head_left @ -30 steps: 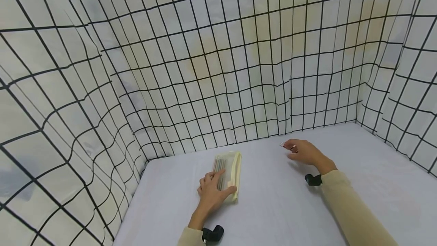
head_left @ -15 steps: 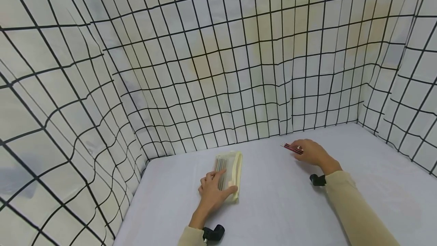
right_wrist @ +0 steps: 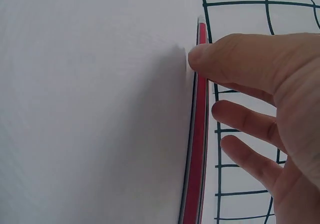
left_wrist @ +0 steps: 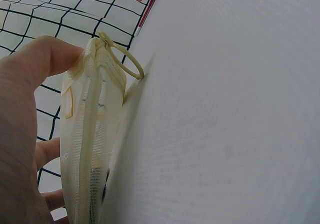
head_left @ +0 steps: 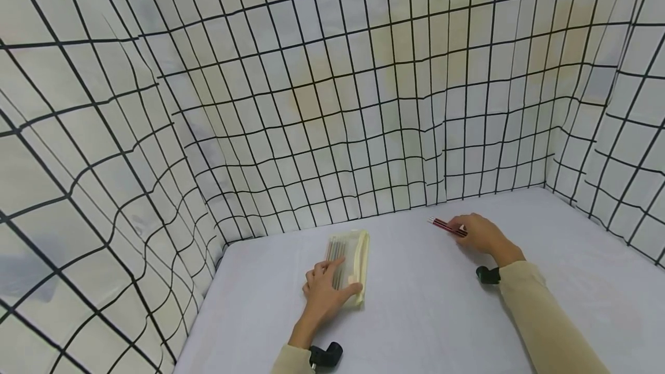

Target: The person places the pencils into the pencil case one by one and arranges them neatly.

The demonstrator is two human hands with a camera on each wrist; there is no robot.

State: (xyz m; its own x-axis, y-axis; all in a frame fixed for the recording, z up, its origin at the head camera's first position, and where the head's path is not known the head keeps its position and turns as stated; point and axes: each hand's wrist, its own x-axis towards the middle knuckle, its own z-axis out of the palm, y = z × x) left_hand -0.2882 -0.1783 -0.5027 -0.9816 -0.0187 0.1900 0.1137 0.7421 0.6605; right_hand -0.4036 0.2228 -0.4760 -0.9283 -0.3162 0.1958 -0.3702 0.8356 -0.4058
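My left hand [head_left: 323,299] rests spread over a pale yellow mesh zip pouch [head_left: 358,258] that lies on the table. Slim grey rods show through the mesh, partly hidden under the fingers. In the left wrist view, the thumb touches the pouch's zipper end [left_wrist: 82,98], near a small yellow loop [left_wrist: 132,63]. Toward the back right, my right hand [head_left: 480,235] pinches the right end of some red-and-black striped pencils [head_left: 447,226], whose white ends point left. Close up in the right wrist view, the thumb lies across the pencils [right_wrist: 200,134]; two other fingers [right_wrist: 245,119] stay apart from them.
A white cloth covers the table [head_left: 410,305]. White walls [head_left: 312,103] with a black grid stand at the back and both sides. Each wrist carries a small black camera, such as the left one [head_left: 326,355].
My right hand has slid rightward along the pencils, so more of their length shows and its fingers are now at their right end. The left hand and pouch have stayed put.
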